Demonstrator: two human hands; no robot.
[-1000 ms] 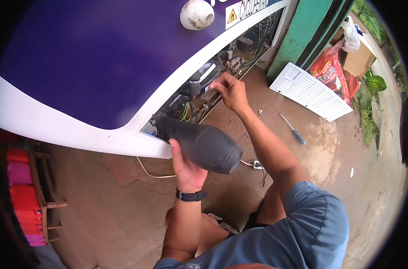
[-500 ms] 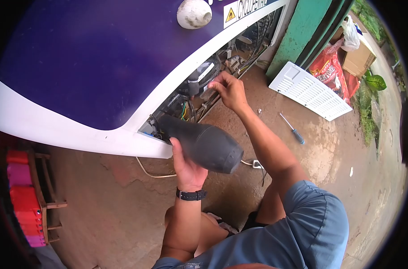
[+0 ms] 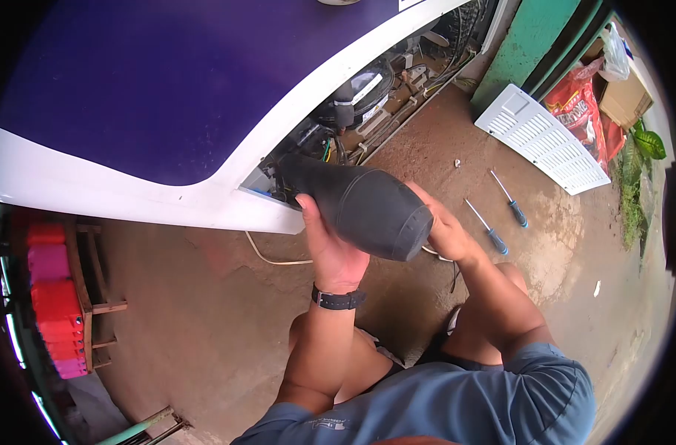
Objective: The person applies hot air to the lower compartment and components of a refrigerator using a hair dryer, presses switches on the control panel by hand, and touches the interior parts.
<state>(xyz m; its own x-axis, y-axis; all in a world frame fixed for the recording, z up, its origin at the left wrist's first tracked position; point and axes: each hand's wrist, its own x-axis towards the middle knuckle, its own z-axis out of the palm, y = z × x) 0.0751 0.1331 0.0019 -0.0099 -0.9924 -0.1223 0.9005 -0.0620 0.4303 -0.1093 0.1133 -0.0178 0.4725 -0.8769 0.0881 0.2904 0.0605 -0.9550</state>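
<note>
My left hand (image 3: 334, 252) holds a black bottle-shaped object (image 3: 371, 208), palm against its side and thumb along it. Wide and rounded at the near end, it narrows toward the opening of a purple and white cabinet (image 3: 152, 96). I cannot make out exactly what it is. Beside its wide end is my right hand (image 3: 448, 233), the fingers partly hidden behind it. Inside the opening are a black rounded unit (image 3: 368, 93), cables and pipes. Two blue-handled screwdrivers (image 3: 496, 241) (image 3: 519, 215) lie on the floor to the right.
A white slotted panel (image 3: 542, 141) leans at the right, near a red bag (image 3: 575, 104) and a cardboard box (image 3: 626, 96). The green post (image 3: 527, 52) stands beside the cabinet. At left is a wooden rack (image 3: 86, 304) with red and pink items. A pale cable (image 3: 264, 256) crosses the floor.
My right hand has drawn back from the cabinet opening to beside the black object. A second screwdriver now lies on the floor. The view has shifted; my left hand keeps its hold.
</note>
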